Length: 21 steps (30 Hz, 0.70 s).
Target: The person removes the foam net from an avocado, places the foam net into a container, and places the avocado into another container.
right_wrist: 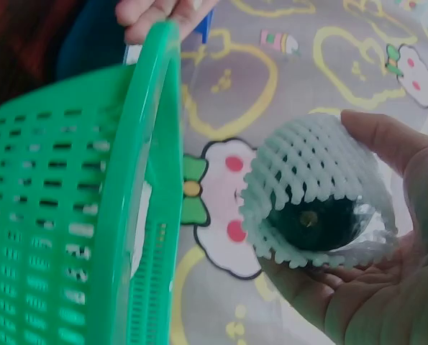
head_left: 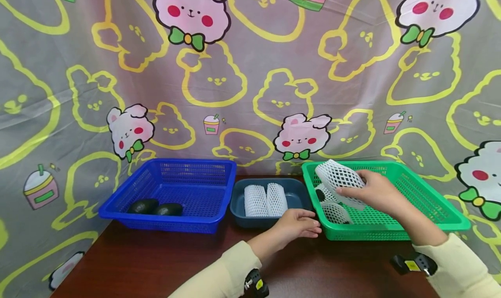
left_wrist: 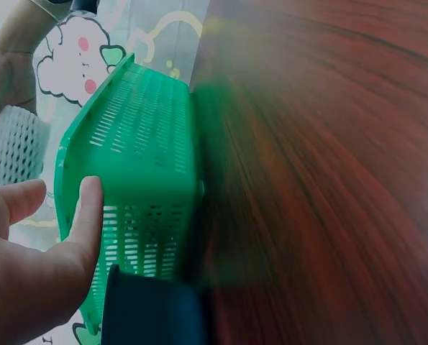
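Observation:
My right hand grips a dark avocado wrapped in a white foam net sleeve, raised over the left part of the green basket. The avocado's end shows through the sleeve's mouth in the right wrist view. Beneath it, netted dark fruits lie inside that basket. My left hand is beside the basket's near left corner, fingers loosely extended and nothing held; contact with the rim is unclear. Two white foam net sleeves lie side by side in the dark blue tray; their contents cannot be made out.
At the left stands a blue basket with two bare avocados near its front. The tray sits between both baskets on a dark wooden table. A cartoon-print curtain hangs close behind.

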### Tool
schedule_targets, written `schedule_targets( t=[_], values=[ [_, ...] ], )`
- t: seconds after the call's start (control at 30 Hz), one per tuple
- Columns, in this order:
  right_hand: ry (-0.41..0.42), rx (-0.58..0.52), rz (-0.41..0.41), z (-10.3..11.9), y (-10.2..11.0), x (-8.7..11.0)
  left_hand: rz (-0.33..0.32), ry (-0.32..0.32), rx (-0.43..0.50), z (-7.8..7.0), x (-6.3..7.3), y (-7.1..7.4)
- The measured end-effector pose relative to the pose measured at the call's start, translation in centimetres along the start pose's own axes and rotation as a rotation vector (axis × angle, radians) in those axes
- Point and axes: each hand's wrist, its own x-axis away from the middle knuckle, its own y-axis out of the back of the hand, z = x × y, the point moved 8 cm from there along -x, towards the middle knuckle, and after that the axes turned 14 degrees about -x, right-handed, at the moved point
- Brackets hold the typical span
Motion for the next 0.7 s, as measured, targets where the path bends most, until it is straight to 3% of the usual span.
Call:
schedule_targets(
  t=[0.4, 0.7],
  values=[
    [0.080, -0.089, -0.009, 2.4, -3.5, 1.4, -0.015, -0.076, -0.204, -1.1, 2.5, 3.3],
    [0.160, -0.144, 0.010, 3.3, -6.0, 2.0, -0.099, -0.151, -0.340, -2.3, 4.6, 7.1]
  ],
)
